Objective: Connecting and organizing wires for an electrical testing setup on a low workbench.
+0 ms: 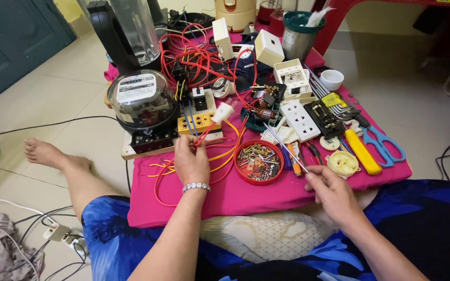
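My left hand (191, 158) pinches a red wire (204, 134) that ends in a small white plug connector (223, 112), just in front of a yellow terminal block (200, 122). My right hand (329, 190) grips a thin screwdriver (283, 147) by its orange handle, its shaft slanting up to the left over a red dish of screws (259, 162). Both hands hover over a pink cloth (246, 200) laid across my lap.
A round electricity meter (141, 99) on a board stands at the left. White socket plates (300, 119), a dark switch part (325, 118), blue scissors (384, 144), a yellow-handled tool (363, 152), hex keys and tangled red wires crowd the cloth. A blender (128, 31) stands behind.
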